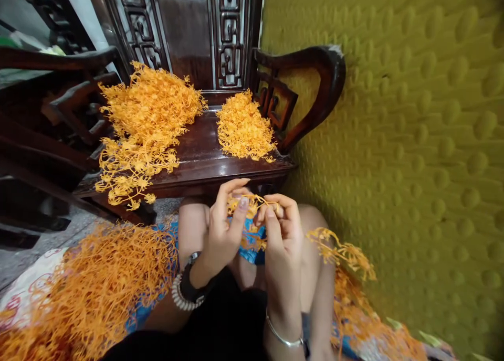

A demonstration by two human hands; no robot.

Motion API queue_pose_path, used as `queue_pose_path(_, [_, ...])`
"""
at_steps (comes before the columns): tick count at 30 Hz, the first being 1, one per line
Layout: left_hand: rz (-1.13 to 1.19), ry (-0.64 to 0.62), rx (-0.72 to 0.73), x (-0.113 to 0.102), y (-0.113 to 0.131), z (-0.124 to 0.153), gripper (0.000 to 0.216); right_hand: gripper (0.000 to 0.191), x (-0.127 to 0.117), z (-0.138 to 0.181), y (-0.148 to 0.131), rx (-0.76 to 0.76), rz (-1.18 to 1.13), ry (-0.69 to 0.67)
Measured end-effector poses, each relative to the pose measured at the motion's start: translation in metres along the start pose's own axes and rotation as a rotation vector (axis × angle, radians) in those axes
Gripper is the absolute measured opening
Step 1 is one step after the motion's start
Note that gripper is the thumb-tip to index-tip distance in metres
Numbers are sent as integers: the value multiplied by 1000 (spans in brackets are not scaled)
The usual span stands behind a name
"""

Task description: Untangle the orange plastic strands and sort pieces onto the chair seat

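Above my lap, my left hand (224, 230) has its thumb pressed on a small cluster of orange plastic flower sprigs (251, 209), its index finger bent over the top. Close beside it on the right, my right hand (284, 227) pinches a thin orange stem between thumb and fingertips. The stem runs between the two hands. To the right of my right hand, another orange sprig (342, 252) sticks out over my knee; where it joins is hidden behind the hand. More orange pieces show below my fingers against blue plastic (250, 253).
A dark wooden armchair (200, 140) faces me, bearing a large heap of orange sprigs (153, 109) on the left and a smaller heap (246, 127) on the right. Loose orange stems (114, 277) pile up at my left, others (374, 319) at my right. A yellow-green padded wall (413, 140) borders the right.
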State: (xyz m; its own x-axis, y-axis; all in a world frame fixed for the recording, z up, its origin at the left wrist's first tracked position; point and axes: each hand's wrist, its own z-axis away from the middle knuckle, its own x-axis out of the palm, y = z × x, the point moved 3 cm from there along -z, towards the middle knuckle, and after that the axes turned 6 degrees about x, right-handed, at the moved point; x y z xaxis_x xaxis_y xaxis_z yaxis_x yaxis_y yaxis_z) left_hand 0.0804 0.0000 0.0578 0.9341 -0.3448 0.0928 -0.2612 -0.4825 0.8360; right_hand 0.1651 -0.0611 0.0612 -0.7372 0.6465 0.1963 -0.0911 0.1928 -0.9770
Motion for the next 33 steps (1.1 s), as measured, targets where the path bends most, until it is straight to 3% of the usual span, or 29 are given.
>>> queue_pose_path(3, [157, 199, -187, 3, -13, 12, 33, 10, 3, 7, 8, 72, -52, -50])
queue_pose_path(7, [295, 262, -295, 4, -20, 18, 32, 7, 4, 11, 16, 137, -129, -89])
queue_pose_path(12, [235, 235, -259, -2, -21, 13, 26, 16, 7, 15, 18, 209, 30, -184])
queue_pose_path(16, [183, 101, -197, -2, -23, 12, 38, 14, 10, 15, 16, 209, 324, -219])
queue_pose_path(21, [123, 268, -131, -4, -19, 16, 36, 23, 16, 11, 5, 16, 527, -111])
queue_pose_path(24, [-16, 178, -129, 0, -13, 12, 42, 22, 18, 12, 1, -65, 530, -68])
queue_pose_path(29, [-74, 44, -125, 1, -15, 5, 52, 17, 10, 17, 7, -76, 459, -48])
queue_pose_path(33, [-88, -34, -53, -3, -20, 3, 55, 28, 3, 18, 12, -85, 433, -121])
